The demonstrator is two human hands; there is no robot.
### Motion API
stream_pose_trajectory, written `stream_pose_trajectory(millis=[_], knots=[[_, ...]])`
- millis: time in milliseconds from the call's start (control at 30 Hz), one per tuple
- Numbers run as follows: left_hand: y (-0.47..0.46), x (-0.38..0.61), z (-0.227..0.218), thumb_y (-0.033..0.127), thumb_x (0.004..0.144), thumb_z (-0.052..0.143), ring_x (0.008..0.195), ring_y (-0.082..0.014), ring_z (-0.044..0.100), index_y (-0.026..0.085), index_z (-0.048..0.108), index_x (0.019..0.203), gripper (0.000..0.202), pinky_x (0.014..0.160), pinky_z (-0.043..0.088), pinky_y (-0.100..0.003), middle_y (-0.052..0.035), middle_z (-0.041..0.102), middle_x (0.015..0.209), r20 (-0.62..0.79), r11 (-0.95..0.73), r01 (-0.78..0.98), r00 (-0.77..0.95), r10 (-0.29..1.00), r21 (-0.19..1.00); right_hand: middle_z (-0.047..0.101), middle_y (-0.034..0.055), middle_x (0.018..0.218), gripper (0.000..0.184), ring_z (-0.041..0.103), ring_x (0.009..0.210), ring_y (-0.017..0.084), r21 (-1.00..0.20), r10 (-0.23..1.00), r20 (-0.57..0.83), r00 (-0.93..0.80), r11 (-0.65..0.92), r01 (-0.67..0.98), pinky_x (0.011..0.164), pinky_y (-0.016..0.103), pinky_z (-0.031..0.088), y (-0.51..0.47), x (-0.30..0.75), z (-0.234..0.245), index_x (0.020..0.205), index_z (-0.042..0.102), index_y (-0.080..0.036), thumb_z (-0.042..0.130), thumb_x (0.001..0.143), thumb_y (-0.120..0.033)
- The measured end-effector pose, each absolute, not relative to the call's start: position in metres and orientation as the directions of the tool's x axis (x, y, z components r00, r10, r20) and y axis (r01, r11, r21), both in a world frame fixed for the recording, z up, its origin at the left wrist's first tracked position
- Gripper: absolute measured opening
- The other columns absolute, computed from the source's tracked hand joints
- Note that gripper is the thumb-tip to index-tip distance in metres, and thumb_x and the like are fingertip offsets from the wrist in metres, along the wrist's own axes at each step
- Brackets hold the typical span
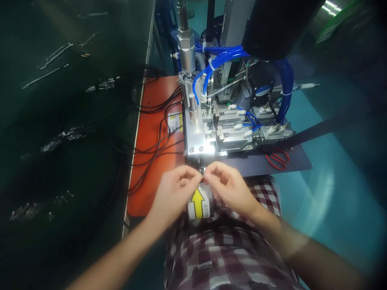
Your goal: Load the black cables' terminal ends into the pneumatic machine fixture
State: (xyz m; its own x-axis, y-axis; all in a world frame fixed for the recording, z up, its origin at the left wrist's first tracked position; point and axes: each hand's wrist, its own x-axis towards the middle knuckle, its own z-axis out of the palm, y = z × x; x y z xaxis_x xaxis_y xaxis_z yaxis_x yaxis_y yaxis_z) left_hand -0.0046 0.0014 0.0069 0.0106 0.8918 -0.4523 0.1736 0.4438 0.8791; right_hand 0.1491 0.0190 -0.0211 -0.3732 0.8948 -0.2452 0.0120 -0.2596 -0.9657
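My left hand (179,187) and my right hand (229,186) meet in front of the machine, thumb and fingertips pinched on each. Between the fingertips shows a tiny bit of red, too small to name; I cannot tell which hand holds it. Just beyond them is the front edge of a metal machine (199,143) with cylinders and blue air tubes (228,56). Below the fingertips sits a cylindrical part with a white label bearing a yellow arrow (197,204).
Black cables (157,149) cross the orange board (145,201) on the left. Red-handled scissors (278,159) lie on the dark plate at the right. Bundles of cables with metallic ends (71,135) lie on the dark green table. A dark column hangs over the machine.
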Motion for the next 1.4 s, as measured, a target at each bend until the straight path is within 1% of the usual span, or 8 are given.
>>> stream_pose_trajectory(millis=[100, 267, 433, 500, 733, 867, 1100, 1400], knots=[[0.003, -0.004, 0.005, 0.031, 0.078, 0.065, 0.048, -0.008, 0.049, 0.015, 0.064, 0.075, 0.016, 0.044, 0.037, -0.017, 0.0023, 0.058, 0.056, -0.382, 0.372, 0.204, 0.011, 0.924, 0.906, 0.043, -0.0096, 0.051, 0.016, 0.034, 0.037, 0.005, -0.943, 0.888, -0.281, -0.364, -0.325, -0.065, 0.036, 0.019, 0.026, 0.018, 0.147, -0.022, 0.075, 0.049, -0.02, 0.057, 0.087, -0.028], [0.004, -0.004, -0.001, 0.028, 0.08, 0.063, 0.06, -0.0116, 0.055, 0.016, 0.067, 0.076, 0.013, 0.052, 0.041, -0.021, -0.001, 0.065, 0.069, -0.234, 0.213, 0.376, 0.01, 0.972, 0.902, 0.04, -0.0098, 0.048, 0.02, 0.034, 0.038, 0.005, -0.949, 0.907, -0.271, -0.323, -0.308, -0.067, 0.038, 0.019, 0.026, 0.019, 0.148, -0.024, 0.075, 0.049, -0.019, 0.059, 0.086, -0.032], [0.003, -0.007, -0.006, 0.025, 0.086, 0.058, 0.071, -0.0137, 0.058, 0.02, 0.068, 0.081, 0.013, 0.061, 0.044, -0.023, -0.0009, 0.064, 0.078, -0.085, 0.026, 0.563, 0.078, 0.993, 0.826, 0.038, -0.0092, 0.05, 0.023, 0.032, 0.042, 0.006, -0.947, 0.904, -0.287, -0.317, -0.318, -0.05, 0.041, 0.02, 0.025, 0.019, 0.15, -0.028, 0.074, 0.049, -0.019, 0.059, 0.085, -0.037], [0.003, -0.008, -0.009, 0.024, 0.088, 0.056, 0.073, -0.0142, 0.059, 0.02, 0.067, 0.084, 0.013, 0.063, 0.045, -0.024, -0.0013, 0.064, 0.081, -0.035, -0.023, 0.614, 0.083, 0.996, 0.789, 0.04, -0.0079, 0.054, 0.024, 0.032, 0.044, 0.006, -0.947, 0.911, -0.294, -0.289, -0.319, -0.043, 0.041, 0.021, 0.025, 0.021, 0.149, -0.031, 0.073, 0.049, -0.019, 0.06, 0.085, -0.038], [0.008, -0.009, -0.022, 0.015, 0.09, 0.051, 0.083, -0.015, 0.06, 0.017, 0.065, 0.092, 0.015, 0.074, 0.048, -0.025, -0.0038, 0.064, 0.087, 0.136, -0.219, 0.668, 0.175, 0.975, 0.711, 0.047, -0.0045, 0.065, 0.023, 0.033, 0.048, 0.006, -0.961, 0.937, -0.27, -0.219, -0.276, 0.005, 0.043, 0.022, 0.025, 0.028, 0.151, -0.041, 0.073, 0.051, -0.018, 0.06, 0.084, -0.036], [0.009, -0.009, -0.028, 0.013, 0.091, 0.047, 0.081, -0.0149, 0.06, 0.017, 0.065, 0.095, 0.019, 0.072, 0.049, -0.025, -0.0044, 0.061, 0.086, 0.173, -0.274, 0.693, 0.213, 0.962, 0.667, 0.045, -0.0052, 0.063, 0.021, 0.032, 0.049, 0.006, -0.952, 0.928, -0.299, -0.221, -0.306, 0.005, 0.044, 0.022, 0.023, 0.03, 0.152, -0.044, 0.073, 0.052, -0.017, 0.06, 0.084, -0.033], [0.009, -0.01, -0.033, 0.01, 0.09, 0.047, 0.076, -0.0136, 0.06, 0.018, 0.067, 0.1, 0.024, 0.07, 0.051, -0.024, -0.004, 0.059, 0.084, 0.214, -0.316, 0.706, 0.233, 0.949, 0.633, 0.046, -0.0052, 0.063, 0.021, 0.034, 0.049, 0.006, -0.947, 0.924, -0.318, -0.213, -0.322, 0.016, 0.044, 0.022, 0.025, 0.031, 0.152, -0.047, 0.073, 0.052, -0.017, 0.061, 0.083, -0.034], [0.008, -0.009, -0.036, 0.009, 0.088, 0.048, 0.077, -0.0147, 0.06, 0.017, 0.067, 0.1, 0.024, 0.07, 0.053, -0.027, -0.0047, 0.059, 0.085, 0.253, -0.351, 0.743, 0.249, 0.935, 0.57, 0.047, -0.0049, 0.064, 0.018, 0.034, 0.048, 0.006, -0.955, 0.938, -0.297, -0.18, -0.297, 0.029, 0.043, 0.022, 0.025, 0.03, 0.149, -0.051, 0.075, 0.052, -0.018, 0.059, 0.084, -0.031]])
